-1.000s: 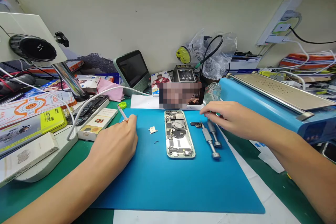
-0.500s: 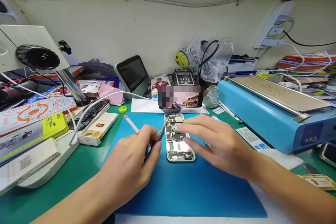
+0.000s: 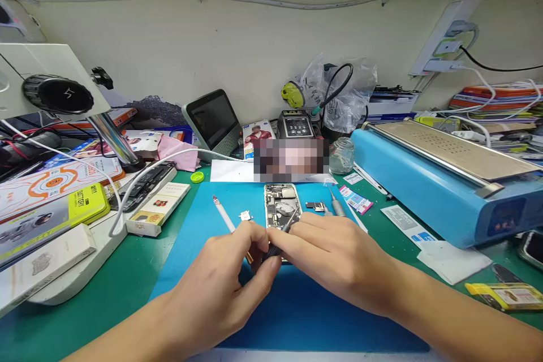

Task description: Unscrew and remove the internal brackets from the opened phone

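An opened phone with its circuit boards bare lies on a blue mat. Both hands meet just in front of it. My left hand is closed around the handle of a thin dark screwdriver, whose tip points at the phone's lower half. A white cigarette-like stick also juts out from between that hand's fingers. My right hand pinches the same screwdriver from the right side. A small metal part lies left of the phone, and a dark flex part lies right of it.
Two grey screwdrivers lie right of the phone. A blue machine stands at the right, a microscope stand and boxes at the left. A small screen, glass jar and plastic bags sit behind.
My right hand came from the screwdrivers at the right to the phone's front and met my left hand. My left hand moved right and now grips a screwdriver.
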`<state>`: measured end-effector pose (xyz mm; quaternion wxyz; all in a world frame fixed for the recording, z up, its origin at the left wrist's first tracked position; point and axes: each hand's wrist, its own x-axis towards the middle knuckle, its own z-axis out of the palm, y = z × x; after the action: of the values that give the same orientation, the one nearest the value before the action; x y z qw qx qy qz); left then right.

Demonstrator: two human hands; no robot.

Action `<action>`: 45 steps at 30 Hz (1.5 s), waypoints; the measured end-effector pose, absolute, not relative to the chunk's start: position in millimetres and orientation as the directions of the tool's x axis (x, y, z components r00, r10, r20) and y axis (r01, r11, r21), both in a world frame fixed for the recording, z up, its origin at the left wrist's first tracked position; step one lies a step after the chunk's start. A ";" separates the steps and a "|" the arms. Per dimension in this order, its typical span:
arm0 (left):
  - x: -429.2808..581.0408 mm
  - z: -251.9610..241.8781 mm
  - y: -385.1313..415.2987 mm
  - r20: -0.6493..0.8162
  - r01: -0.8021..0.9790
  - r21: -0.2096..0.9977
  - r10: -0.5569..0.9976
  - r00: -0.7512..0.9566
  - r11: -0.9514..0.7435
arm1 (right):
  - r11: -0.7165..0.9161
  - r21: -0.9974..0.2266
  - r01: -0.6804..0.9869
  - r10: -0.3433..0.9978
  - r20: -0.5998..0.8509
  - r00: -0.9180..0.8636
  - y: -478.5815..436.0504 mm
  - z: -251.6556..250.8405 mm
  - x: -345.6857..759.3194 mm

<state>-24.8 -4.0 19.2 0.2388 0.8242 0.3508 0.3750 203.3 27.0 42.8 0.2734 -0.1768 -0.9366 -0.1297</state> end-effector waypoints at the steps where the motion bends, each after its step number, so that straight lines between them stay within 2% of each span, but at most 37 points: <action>1: -25.2 20.1 -4.5 0.453 0.390 0.657 0.751 0.480 -0.645 | 0.904 0.152 0.400 0.254 0.561 -0.787 26.7 43.3 203.7; 7: -34.4 23.2 -5.0 0.505 0.336 0.624 0.692 0.516 -0.706 | 0.884 0.139 0.446 0.275 0.618 -0.737 31.1 44.8 208.7; 12: -32.4 22.4 -3.6 0.570 0.228 0.654 0.668 0.479 -0.721 | 0.870 0.109 0.481 0.288 0.679 -0.675 34.4 46.1 209.2; 17: -29.9 24.1 -4.9 0.604 0.222 0.654 0.676 0.422 -0.723 | 0.825 0.218 0.521 0.226 0.717 -0.659 29.6 52.2 208.5; 25: -32.0 24.3 -6.9 0.656 0.191 0.601 0.615 0.438 -0.776 | 0.901 0.248 0.357 0.118 0.651 -0.750 20.6 57.0 198.2; 31: -35.0 26.1 -2.6 0.654 0.227 0.589 0.623 0.430 -0.775 | 0.901 0.209 0.380 0.153 0.668 -0.728 19.3 56.7 200.5; 36: -36.8 21.2 4.9 0.563 0.429 0.625 0.757 0.331 -0.652 | 0.917 0.084 0.389 0.205 0.739 -0.642 22.8 49.9 207.5; 41: -34.7 16.3 15.0 0.418 0.532 0.668 0.854 0.311 -0.521 | 0.931 -0.106 0.348 0.289 0.796 -0.532 26.6 39.6 209.0; 45: -31.3 16.1 20.7 0.331 0.591 0.675 0.898 0.291 -0.441 | 0.897 -0.257 0.360 0.406 0.803 -0.437 27.9 33.8 210.2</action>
<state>-31.3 20.7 16.1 0.2186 0.7730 0.4816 0.3504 210.2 27.9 33.8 0.4798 -0.2260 -0.8474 0.0236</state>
